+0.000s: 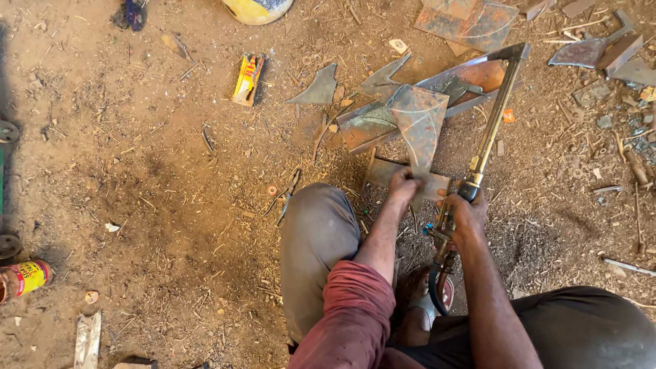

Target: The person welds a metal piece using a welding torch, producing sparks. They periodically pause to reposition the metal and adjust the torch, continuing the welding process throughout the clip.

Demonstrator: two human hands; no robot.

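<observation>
I crouch over bare earth. My left hand (404,183) grips the narrow lower end of a rusty cut steel plate (418,123), a fan-shaped piece that lies on other scrap. My right hand (466,213) is closed around the brass handle of a gas cutting torch (486,133). Its long tube runs up and to the right, and the bent tip (514,52) rests above a long rusty strip (471,76). A hose (437,283) loops down from the torch towards my foot.
Pointed steel offcuts (318,89) lie to the left of the plate. More rusty sheets (471,20) and scrap (601,49) lie at the top right. A yellow packet (249,76), a yellow container (258,8), a can (22,279) and small wheels (8,131) sit at the left.
</observation>
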